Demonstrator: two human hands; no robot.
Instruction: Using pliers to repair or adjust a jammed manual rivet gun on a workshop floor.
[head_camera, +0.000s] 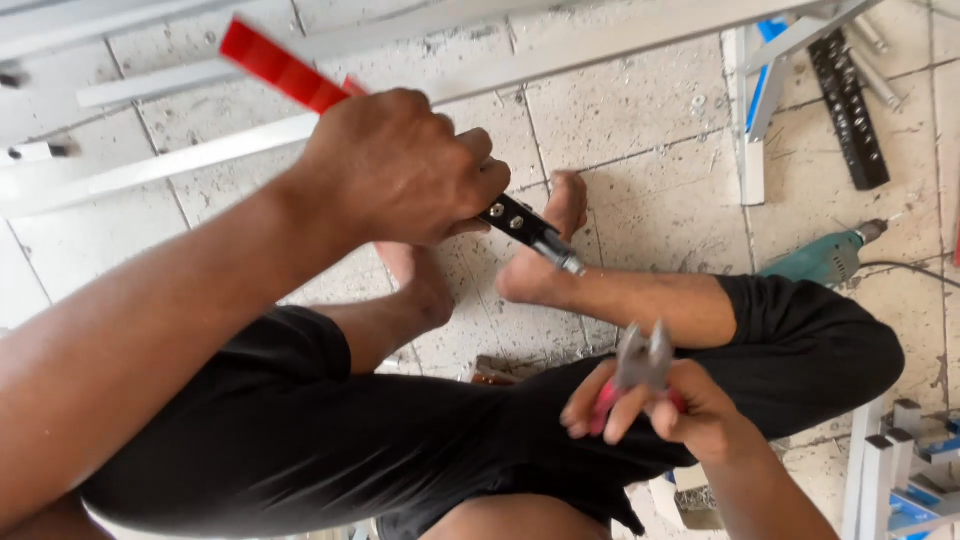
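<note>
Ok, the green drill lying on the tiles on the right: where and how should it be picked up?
Probably by the green body of the drill, coming from above. It lies flat on the tiled floor with its chuck pointing up-right and the cord trailing right, so that midsection is the broadest exposed part. Its handle is hidden behind the knee. Both hands are occupied: right hand holds pliers.

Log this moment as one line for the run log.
left hand: grips riveter | right hand: holds pliers | drill: on floor

Red-handled riveter (300, 75), pink-handled pliers (640, 375)
</note>
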